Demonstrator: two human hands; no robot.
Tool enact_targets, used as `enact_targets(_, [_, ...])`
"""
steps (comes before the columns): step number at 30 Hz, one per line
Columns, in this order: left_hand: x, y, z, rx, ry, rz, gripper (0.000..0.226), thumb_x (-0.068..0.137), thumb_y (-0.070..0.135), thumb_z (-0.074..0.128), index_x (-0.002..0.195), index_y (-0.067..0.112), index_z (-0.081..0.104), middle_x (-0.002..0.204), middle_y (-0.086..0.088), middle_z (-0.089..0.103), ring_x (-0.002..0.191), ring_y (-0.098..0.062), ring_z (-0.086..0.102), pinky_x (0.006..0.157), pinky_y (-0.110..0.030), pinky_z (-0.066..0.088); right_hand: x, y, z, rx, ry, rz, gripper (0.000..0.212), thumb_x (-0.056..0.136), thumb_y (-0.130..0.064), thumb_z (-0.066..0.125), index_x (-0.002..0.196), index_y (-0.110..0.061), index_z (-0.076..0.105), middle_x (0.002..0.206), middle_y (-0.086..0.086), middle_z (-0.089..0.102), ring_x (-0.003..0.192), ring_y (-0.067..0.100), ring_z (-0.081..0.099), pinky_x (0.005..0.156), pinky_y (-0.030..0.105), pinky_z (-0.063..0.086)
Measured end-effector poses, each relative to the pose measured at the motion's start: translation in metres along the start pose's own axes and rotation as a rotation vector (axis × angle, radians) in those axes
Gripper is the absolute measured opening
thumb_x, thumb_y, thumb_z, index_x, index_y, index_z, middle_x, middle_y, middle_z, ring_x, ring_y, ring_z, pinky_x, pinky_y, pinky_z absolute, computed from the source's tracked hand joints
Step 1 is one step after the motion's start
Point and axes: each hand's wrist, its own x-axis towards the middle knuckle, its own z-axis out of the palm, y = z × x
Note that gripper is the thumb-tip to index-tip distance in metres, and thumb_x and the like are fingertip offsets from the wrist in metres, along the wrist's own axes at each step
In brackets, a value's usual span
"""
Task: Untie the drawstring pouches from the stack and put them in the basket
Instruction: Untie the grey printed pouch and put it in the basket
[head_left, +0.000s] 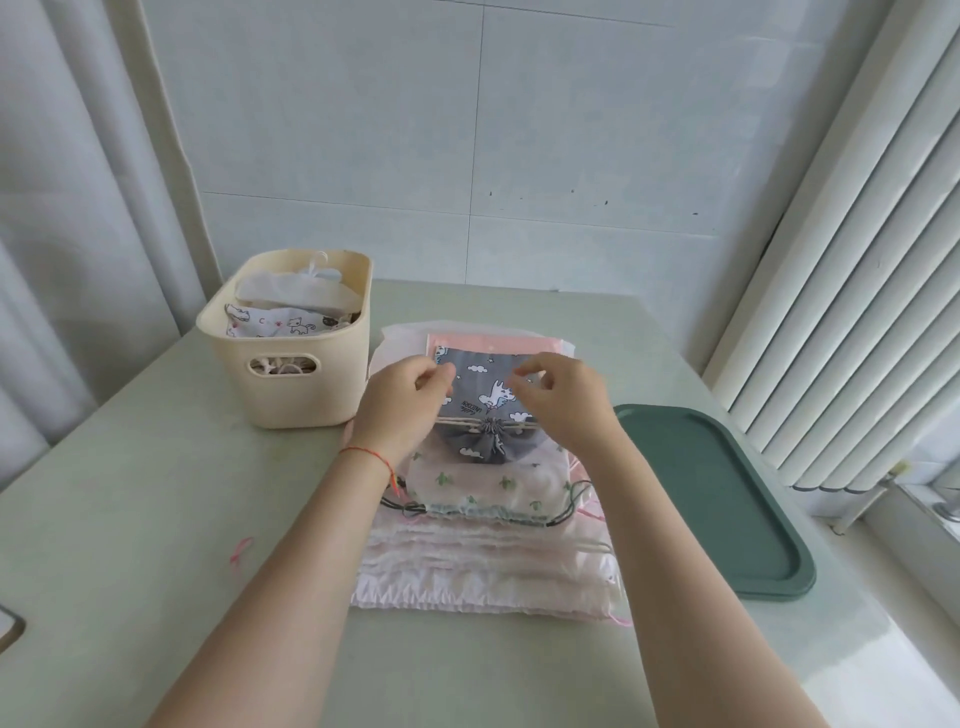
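A grey drawstring pouch (480, 405) printed with white unicorns and clouds lies on top of the stack (488, 561) of pale pouches, its neck cinched tight by a beige cord. My left hand (402, 402) pinches the pouch's far left part. My right hand (558, 397) pinches its far right part. Under it lies a white pouch with green cactus prints (483, 488). The cream basket (291, 384) stands to the left and holds a white pouch with cat prints (291, 325).
A dark green tray (727, 499) lies to the right of the stack, near the window blinds. A small pink ribbon (241, 551) lies on the table at the left. A tiled wall rises behind the table.
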Motion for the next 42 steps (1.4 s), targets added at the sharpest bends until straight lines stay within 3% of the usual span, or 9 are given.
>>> enact_targets(3, [-0.004,0.014,0.000,-0.188,-0.036,-0.002,0.037,0.096,0.042,0.055,0.067,0.022,0.065,0.065,0.006,0.058,0.056,0.000,0.048,0.058,-0.010,0.036,-0.004,-0.010,-0.003,0.122,-0.220,-0.036,0.024,0.085,-0.024,0.068,0.108,-0.029,0.065,0.058,-0.006,0.046,0.053,0.007,0.043,0.054,0.015,0.037])
enact_targets(8, [-0.009,0.023,0.008,-0.363,-0.219,-0.002,0.048,0.089,0.064,0.044,0.079,0.020,0.060,0.056,0.008,0.048,0.054,-0.011,0.048,0.058,-0.031,0.040,-0.011,-0.023,-0.004,0.166,-0.397,-0.101,0.034,0.085,-0.028,0.071,0.117,-0.031,0.059,0.059,-0.011,0.046,0.053,0.004,0.040,0.052,0.011,0.033])
enact_targets(11, [-0.008,0.024,0.007,-0.435,-0.237,-0.030,0.064,0.079,0.073,0.043,0.091,0.010,0.049,0.051,0.014,0.037,0.046,-0.006,0.036,0.050,-0.026,0.028,-0.010,-0.025,-0.004,0.133,-0.375,-0.104,0.029,0.086,-0.028,0.071,0.114,-0.023,0.066,0.051,-0.014,0.041,0.046,0.000,0.038,0.047,0.009,0.030])
enact_targets(16, [-0.008,0.026,0.006,-0.497,-0.262,-0.050,0.042,0.095,0.058,0.042,0.094,0.016,0.044,0.050,0.013,0.035,0.043,-0.006,0.032,0.045,-0.019,0.027,-0.010,-0.023,-0.002,0.082,-0.385,-0.062,0.011,0.088,-0.024,0.068,0.089,-0.014,0.073,0.043,-0.014,0.038,0.043,0.002,0.036,0.045,0.010,0.028])
enact_targets(21, [-0.008,0.025,0.002,-0.456,-0.265,-0.089,0.016,0.096,0.023,0.052,0.094,0.008,0.055,0.057,-0.005,0.049,0.049,-0.017,0.043,0.041,-0.018,0.029,-0.004,-0.023,-0.003,0.196,-0.120,-0.002,0.010,0.090,-0.020,0.062,0.082,-0.017,0.066,0.065,0.000,0.063,0.055,0.010,0.050,0.058,0.023,0.042])
enact_targets(26, [-0.009,0.015,0.005,-0.456,-0.350,-0.187,0.014,0.091,0.014,0.060,0.086,0.005,0.069,0.068,-0.003,0.068,0.065,-0.012,0.062,0.042,-0.020,0.032,0.000,-0.018,-0.011,0.366,0.139,0.043,0.006,0.091,-0.020,0.061,0.090,-0.016,0.065,0.061,0.000,0.058,0.056,0.017,0.049,0.056,0.027,0.039])
enact_targets(31, [-0.006,0.013,0.008,-0.621,-0.212,-0.343,0.014,0.097,0.013,0.056,0.086,0.008,0.064,0.067,-0.004,0.067,0.056,-0.017,0.068,0.038,-0.019,0.037,-0.001,-0.007,-0.013,0.082,-0.087,0.074,0.036,0.087,-0.031,0.069,0.112,-0.021,0.046,0.074,-0.003,0.051,0.064,0.013,0.048,0.054,0.024,0.038])
enact_targets(35, [-0.006,0.011,0.011,-0.658,-0.144,-0.408,0.013,0.098,0.011,0.054,0.089,0.006,0.061,0.057,0.000,0.067,0.050,-0.014,0.067,0.036,-0.017,0.040,-0.005,-0.003,-0.017,-0.255,-0.334,-0.050,0.019,0.082,-0.025,0.074,0.099,-0.018,0.068,0.098,-0.001,0.064,0.089,0.016,0.058,0.067,0.023,0.043])
enact_targets(42, [-0.006,0.011,0.013,-0.587,-0.098,-0.376,0.009,0.094,0.010,0.059,0.088,0.005,0.064,0.068,-0.008,0.068,0.049,-0.015,0.067,0.037,-0.018,0.042,-0.005,-0.006,-0.019,-0.330,-0.407,-0.053,0.015,0.078,-0.036,0.076,0.083,-0.023,0.071,0.094,-0.002,0.069,0.100,0.019,0.057,0.083,0.031,0.048])
